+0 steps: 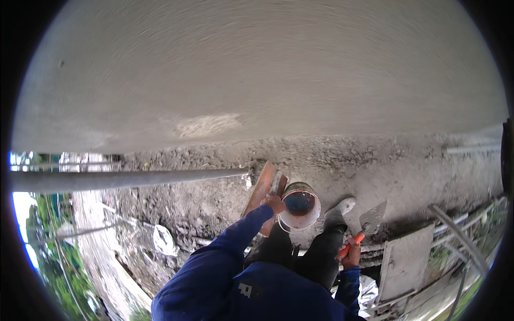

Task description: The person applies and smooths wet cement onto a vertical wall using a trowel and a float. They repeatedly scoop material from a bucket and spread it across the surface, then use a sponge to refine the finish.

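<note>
My left hand (274, 204) is closed round the grip of a plastering float (261, 187), a long reddish-brown board held at a slant. Right beside it is a white bucket (301, 221) with a wire handle and dark liquid inside; whether the float touches its rim I cannot tell. My right hand (350, 257) grips a pointed trowel (373, 216) by its orange handle, low by my right leg. The trowel's grey blade points away from me, over the ground, apart from the bucket.
A smooth grey plastered wall (257, 69) spans the far side, with a rough lighter patch (209, 125). One pole (134, 180) comes in from the left. Rubble (182, 214) lies left; a flat board (407, 262) and several poles (455, 235) stand at right.
</note>
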Tool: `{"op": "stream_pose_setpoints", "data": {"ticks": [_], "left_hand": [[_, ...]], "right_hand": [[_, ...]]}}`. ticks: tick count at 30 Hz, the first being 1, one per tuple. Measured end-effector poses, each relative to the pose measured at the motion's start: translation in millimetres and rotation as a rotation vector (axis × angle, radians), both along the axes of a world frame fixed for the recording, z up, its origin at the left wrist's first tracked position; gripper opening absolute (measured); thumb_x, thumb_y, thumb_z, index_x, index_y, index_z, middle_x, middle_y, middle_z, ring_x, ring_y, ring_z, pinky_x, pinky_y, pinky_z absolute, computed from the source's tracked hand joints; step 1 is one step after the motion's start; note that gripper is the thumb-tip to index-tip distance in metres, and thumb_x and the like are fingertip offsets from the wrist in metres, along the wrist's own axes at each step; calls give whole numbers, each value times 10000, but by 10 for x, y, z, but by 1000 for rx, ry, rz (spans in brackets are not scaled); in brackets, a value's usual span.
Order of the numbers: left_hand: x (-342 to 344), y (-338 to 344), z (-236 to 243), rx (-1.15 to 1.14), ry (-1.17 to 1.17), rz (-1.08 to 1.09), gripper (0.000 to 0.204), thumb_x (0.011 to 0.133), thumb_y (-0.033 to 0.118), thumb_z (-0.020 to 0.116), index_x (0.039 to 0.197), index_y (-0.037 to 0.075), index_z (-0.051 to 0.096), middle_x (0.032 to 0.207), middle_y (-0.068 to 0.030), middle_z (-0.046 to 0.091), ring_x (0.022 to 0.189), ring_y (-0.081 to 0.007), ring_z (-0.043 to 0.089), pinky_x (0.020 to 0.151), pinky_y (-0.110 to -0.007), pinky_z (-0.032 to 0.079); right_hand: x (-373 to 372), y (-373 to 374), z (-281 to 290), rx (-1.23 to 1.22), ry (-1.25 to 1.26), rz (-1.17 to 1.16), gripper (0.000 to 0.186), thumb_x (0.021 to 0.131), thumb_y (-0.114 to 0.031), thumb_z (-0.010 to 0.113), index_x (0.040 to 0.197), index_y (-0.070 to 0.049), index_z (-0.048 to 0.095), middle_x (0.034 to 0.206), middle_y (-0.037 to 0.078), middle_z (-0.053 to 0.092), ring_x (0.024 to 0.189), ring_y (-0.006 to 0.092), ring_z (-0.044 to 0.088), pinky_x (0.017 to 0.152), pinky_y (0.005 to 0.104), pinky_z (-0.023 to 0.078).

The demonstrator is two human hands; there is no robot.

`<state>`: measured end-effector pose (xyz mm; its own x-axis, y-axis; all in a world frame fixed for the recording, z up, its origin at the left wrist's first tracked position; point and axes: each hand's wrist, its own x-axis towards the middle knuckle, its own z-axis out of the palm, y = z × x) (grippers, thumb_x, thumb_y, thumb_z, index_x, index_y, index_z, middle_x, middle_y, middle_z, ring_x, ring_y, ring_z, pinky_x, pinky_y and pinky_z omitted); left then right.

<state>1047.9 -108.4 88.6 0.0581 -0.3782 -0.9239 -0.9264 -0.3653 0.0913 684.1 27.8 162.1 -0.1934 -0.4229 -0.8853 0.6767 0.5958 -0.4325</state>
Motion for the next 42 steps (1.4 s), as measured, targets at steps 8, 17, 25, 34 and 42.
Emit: {"op": "stream_pose_setpoints", "data": {"ticks": [8,17,25,34,42], "left_hand": [[1470,1401,509,35,-179,452,539,901,384,451,1311,53,567,1399,-260,467,1265,-408,499,1054,-427,401],[3405,3888,250,-284,-405,316,464,996,311,329,1071,19,680,910,-240,692,882,-376,692,759,-476,556],[4681,4365,1228,-236,-737,758,261,876,157,513,1006,100,732,1009,-158,710,941,-313,697,807,-414,574],[6402,4231,850,-141,-616,1070,347,921,293,465,1078,119,721,1111,-115,693,1082,-304,646,920,-433,496],[7426,4062,475,82,-454,1057,417,920,330,442,1208,121,661,1304,-154,581,1184,-307,584,980,-435,462]], "right_hand": [[260,-384,239,-15,350,779,168,851,-122,663,878,-96,499,581,9,476,408,151,488,375,306,415],[253,-1331,-274,256,529,1276,280,826,-158,725,832,-88,454,504,7,408,346,158,415,315,319,321],[1336,-1843,-413,182,639,1479,308,829,-251,735,832,-40,511,520,57,445,376,207,466,341,368,355],[2998,-1516,-63,188,729,1619,274,805,-207,753,819,-52,528,530,38,476,363,186,469,330,344,371],[4115,-58,870,407,897,1686,332,743,-203,792,863,-26,538,666,87,565,466,202,554,353,352,438]]}}
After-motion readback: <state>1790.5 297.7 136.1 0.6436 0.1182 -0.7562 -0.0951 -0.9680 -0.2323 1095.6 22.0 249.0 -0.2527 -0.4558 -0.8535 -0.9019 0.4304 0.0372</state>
